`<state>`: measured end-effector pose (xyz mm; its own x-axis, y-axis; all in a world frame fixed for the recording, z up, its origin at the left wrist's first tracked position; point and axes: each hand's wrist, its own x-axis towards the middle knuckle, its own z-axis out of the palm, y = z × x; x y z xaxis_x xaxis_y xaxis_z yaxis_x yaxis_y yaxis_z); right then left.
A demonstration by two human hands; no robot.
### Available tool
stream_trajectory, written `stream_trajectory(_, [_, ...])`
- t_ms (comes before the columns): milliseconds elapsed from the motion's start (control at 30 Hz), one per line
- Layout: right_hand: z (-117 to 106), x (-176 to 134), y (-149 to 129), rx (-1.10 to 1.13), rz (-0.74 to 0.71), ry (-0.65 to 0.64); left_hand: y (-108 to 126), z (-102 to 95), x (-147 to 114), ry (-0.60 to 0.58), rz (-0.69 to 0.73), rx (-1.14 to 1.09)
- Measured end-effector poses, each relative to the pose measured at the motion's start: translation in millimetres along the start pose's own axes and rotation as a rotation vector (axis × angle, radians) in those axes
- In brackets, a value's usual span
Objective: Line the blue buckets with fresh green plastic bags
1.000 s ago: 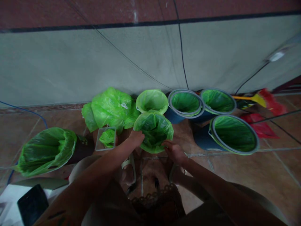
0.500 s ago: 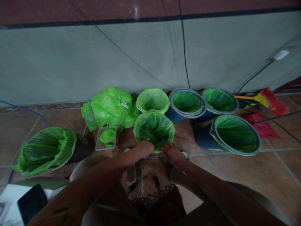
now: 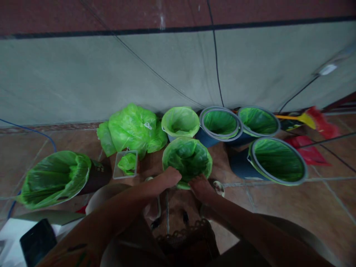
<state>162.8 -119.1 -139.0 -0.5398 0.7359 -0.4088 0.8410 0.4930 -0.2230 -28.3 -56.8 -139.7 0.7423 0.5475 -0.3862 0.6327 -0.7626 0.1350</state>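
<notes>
Between my knees stands a trash can lined with a light-green bin liner (image 3: 191, 146), its edge folded out over the rim. My left hand (image 3: 171, 177) is closed on the near left part of that rim, gripping the liner. At the near right of the rim, my right hand (image 3: 200, 186) has its fingers curled over the liner's edge. Both thumbs are hard to make out. Directly behind stands another lined can (image 3: 180, 121), close to the first. A clear plastic box (image 3: 118, 168) with a crumpled green bag (image 3: 128, 163) in it lies to the left.
Blue lined bins (image 3: 239, 163) stand at right, a dark lined bin (image 3: 97, 176) tilts at left. A full green bag (image 3: 132, 126) leans by the wall. A red dustpan (image 3: 308, 150) and a yellow-red broom (image 3: 308, 118) lie far right. A phone (image 3: 38, 241) rests lower left.
The can between my knees has shifted slightly right and toward me, away from the can behind it. Both hands stay at its near rim; the right has moved a little nearer.
</notes>
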Motion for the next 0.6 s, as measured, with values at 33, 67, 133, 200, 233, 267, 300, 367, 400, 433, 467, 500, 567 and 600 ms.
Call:
stream_trajectory(33, [1,-3,-4,0.011,-0.014,-0.006,-4,-0.7,0,-0.004,0.001,0.024])
stream_trajectory(67, [2,-5,-6,0.026,-0.024,-0.003,-9,-1.6,0,0.002,-0.002,0.051])
stream_trajectory(133, [-1,-8,-6,0.065,-0.031,0.029,-19,-3.6,1,0.036,-0.018,0.091])
stream_trajectory(200, [-7,-8,1,0.112,-0.029,0.086,-27,-6.2,1,0.065,-0.035,0.092])
stream_trajectory(233, [-12,-7,6,0.135,-0.022,0.113,-29,-8.0,1,0.064,-0.044,0.083])
stream_trajectory(267, [-17,-6,12,0.154,-0.009,0.131,-31,-10.6,0,0.057,-0.048,0.071])
stream_trajectory(300, [-22,-5,18,0.169,0.009,0.138,-31,-14.1,-1,0.047,-0.05,0.06])
stream_trajectory(367, [-31,-3,28,0.177,0.058,0.127,-30,-23.6,-3,0.042,-0.041,0.036])
stream_trajectory(400, [-34,-2,31,0.169,0.09,0.112,-29,-29.2,-5,0.044,-0.031,0.018])
stream_trajectory(433, [-36,-3,33,0.159,0.118,0.09,-27,-34.7,-6,0.045,-0.019,-0.007])
stream_trajectory(467, [-37,-3,32,0.151,0.136,0.062,-25,-39.7,-7,0.038,-0.003,-0.037])
stream_trajectory(500, [-37,-4,30,0.149,0.143,0.032,-23,-43.6,-7,0.021,0.015,-0.069])
stream_trajectory(567, [-33,-7,22,0.164,0.126,-0.028,-18,-47.3,-7,-0.04,0.059,-0.126])
stream_trajectory(600, [-30,-8,16,0.179,0.108,-0.043,-16,-47.1,-6,-0.07,0.084,-0.15])
